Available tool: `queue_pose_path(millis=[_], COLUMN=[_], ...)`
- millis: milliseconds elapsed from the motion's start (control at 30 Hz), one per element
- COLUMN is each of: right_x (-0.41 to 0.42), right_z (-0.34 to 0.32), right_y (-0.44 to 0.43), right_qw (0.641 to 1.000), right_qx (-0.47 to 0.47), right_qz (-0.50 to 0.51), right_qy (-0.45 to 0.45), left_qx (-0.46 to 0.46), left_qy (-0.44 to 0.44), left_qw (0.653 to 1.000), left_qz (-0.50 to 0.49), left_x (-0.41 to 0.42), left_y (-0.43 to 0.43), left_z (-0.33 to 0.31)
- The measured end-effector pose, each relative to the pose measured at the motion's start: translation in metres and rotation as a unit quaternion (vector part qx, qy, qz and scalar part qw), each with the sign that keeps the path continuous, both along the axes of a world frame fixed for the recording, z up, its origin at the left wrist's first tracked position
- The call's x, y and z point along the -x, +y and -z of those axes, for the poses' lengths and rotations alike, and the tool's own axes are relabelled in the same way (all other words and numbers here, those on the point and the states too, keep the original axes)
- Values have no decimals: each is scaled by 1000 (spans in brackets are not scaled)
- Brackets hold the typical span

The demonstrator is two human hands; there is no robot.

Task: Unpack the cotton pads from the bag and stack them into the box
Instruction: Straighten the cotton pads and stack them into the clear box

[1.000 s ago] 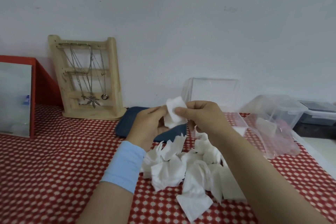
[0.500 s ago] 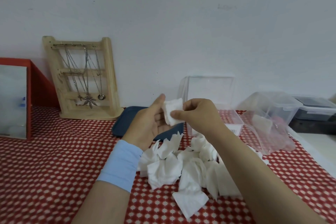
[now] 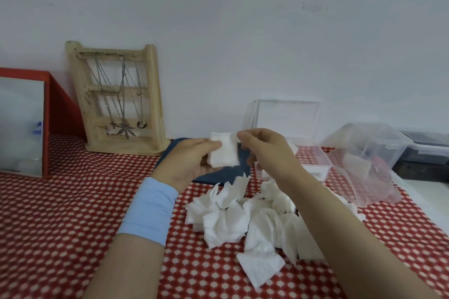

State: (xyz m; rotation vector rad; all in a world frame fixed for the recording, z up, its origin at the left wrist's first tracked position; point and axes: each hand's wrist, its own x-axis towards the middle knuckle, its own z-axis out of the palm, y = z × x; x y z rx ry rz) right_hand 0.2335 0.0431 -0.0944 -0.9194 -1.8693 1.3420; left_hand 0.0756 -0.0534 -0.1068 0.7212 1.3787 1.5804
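left hand + right hand: fingers pinched one cotton pad, frame centre | risk: limp pad might crumple, stacking crooked in box

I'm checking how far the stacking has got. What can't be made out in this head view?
All in the head view:
Inside of the clear box: covered by the right hand, so stacked pads cannot be counted.
The plastic bag: crumpled and hazy; whether pads remain inside is unclear.
The pile of cotton pads: its right part lies behind the right forearm.
The held pad, pinched by left hand and right hand: one layer or several, too blurred.
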Motion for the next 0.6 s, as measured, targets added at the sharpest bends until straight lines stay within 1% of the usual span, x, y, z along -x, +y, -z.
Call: queue_pose_path(millis=[33,67,100,133,167,200,233,333,400,467,533,600], right_x=[2,3,4,6,8,10,14,23,23,19,12,3], right_z=[4,7,9,12,15,18,21,28,28,25,17,7], right_y=[2,3,2,0,-3,-5,-7,-7,-4,0,5,12], right_qw=[997,984,957,918,880,850,830,799,795,810,841,899], right_qx=[-67,-148,-225,-286,-330,-358,-375,-420,-434,-413,-367,-280], right_qz=[4,-12,-49,-96,-140,-173,-193,-191,-176,-177,-179,-175], right_qy=[-35,-98,-179,-256,-313,-346,-365,-385,-386,-377,-356,-289], left_qx=[1,3,4,3,3,2,0,1,7,12,14,16], left_qy=[-9,-11,-11,-12,-12,-11,-10,8,21,29,32,45], left_qw=[999,998,996,993,991,989,988,987,988,988,989,989], left_qz=[-34,-66,-94,-116,-134,-147,-155,-158,-156,-152,-146,-143], left_x=[3,6,9,12,14,15,16,16,16,15,14,12], left_y=[0,0,-1,-2,-2,-2,-2,-1,1,4,5,7], left_z=[1,1,2,2,3,4,4,7,8,9,9,9])
